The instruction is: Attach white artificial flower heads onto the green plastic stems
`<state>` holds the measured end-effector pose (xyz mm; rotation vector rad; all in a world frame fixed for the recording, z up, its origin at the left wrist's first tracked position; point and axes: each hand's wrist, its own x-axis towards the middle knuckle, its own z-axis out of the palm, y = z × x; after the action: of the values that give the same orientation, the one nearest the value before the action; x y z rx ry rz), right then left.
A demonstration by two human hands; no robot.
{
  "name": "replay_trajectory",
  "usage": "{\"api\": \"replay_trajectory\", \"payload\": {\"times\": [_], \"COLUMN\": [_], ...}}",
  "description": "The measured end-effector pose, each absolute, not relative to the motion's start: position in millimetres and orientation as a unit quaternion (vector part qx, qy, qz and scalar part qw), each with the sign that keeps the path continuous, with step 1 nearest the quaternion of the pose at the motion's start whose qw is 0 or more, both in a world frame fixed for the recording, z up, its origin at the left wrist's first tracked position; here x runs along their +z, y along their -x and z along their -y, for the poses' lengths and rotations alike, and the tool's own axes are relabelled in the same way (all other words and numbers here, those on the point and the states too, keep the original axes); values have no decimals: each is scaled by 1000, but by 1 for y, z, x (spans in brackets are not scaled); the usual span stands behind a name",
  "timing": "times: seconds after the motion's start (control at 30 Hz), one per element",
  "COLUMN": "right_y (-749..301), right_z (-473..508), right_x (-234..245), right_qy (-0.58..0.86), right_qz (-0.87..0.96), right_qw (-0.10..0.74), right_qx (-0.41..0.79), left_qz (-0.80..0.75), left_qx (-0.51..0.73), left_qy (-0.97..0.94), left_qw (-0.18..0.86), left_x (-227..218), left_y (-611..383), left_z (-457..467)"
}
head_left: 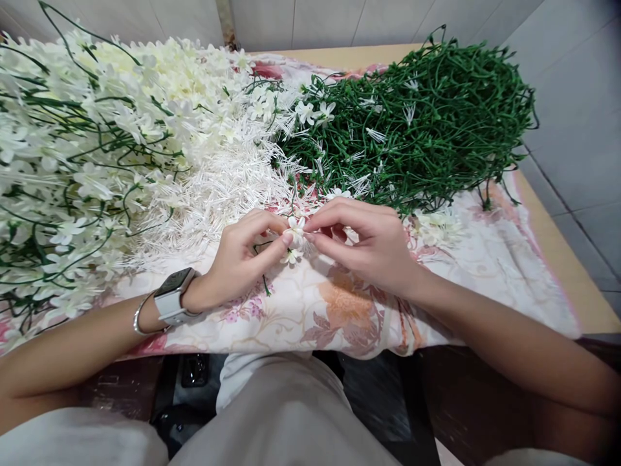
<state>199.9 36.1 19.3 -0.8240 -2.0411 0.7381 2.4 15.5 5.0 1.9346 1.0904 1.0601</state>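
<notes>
Both hands meet over the front middle of the cloth. My left hand (252,249) pinches a small white artificial flower (295,228) on a green stem between thumb and forefinger. My right hand (366,239) has its thumb and fingertips closed against the same blossom from the right side. Whether a tiny part sits between the right fingertips cannot be made out. A second white blossom (292,257) hangs just below the fingers. Part of the green stem (266,285) shows under my left hand.
White flowers on green stems (87,149) are heaped at the left. Thin white stamen pieces (228,181) form a pile in the middle. Bare green stems (446,123) are bundled at the back right. Loose petals (436,228) lie on the floral cloth (514,278). A tiled wall (320,22) stands behind.
</notes>
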Motion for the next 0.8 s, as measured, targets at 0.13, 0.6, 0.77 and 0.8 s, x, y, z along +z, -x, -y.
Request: {"api": "replay_trajectory", "payload": {"times": [0.13,0.6,0.77,0.8], "right_y": [-200,-198,-196,-196], "right_z": [-38,-37,-36,-36], "right_x": [16,12,9,9], "right_qy": [337,364,369,370], "right_qz": [816,788,774,771], "right_qw": [395,362,356,353], "right_qx": [255,338,371,380], "left_qz": [-430,-414,-399,-400], "left_qx": [410,412,410,407], "left_qy": [-728,-765,-786,-787], "left_qw": [341,272,235,235], "left_x": [5,5,6,6], "left_y": [-3,-3,-4,-4], "left_z": [-14,-16,-14,-14]}}
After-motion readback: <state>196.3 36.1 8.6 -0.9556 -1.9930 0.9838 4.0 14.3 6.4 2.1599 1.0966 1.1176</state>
